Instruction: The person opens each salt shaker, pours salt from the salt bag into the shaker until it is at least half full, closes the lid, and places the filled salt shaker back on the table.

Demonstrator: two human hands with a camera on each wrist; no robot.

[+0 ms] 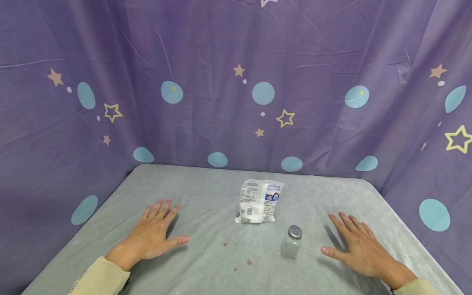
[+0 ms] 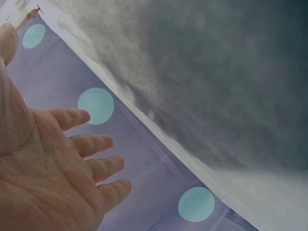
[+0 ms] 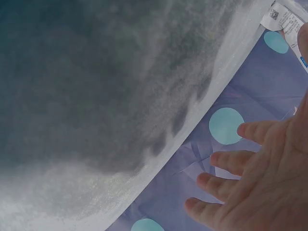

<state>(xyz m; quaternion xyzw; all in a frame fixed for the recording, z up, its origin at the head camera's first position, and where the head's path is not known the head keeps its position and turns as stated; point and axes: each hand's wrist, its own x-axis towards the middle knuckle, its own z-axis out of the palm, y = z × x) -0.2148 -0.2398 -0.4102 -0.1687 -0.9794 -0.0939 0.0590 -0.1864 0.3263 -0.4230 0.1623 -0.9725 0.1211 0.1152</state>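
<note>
Left hand (image 1: 149, 235) and right hand (image 1: 363, 250) empty, spread, by table (image 1: 199, 186) side edges; likely pre-grasp; shaker (image 1: 290, 246), packet (image 1: 257, 205) need inward reach.

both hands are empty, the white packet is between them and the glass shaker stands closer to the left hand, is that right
Not quite: the head view shows the glass shaker closer to the right hand, not the left hand. The rest holds: both hands are empty, and the white packet is between them.
</note>
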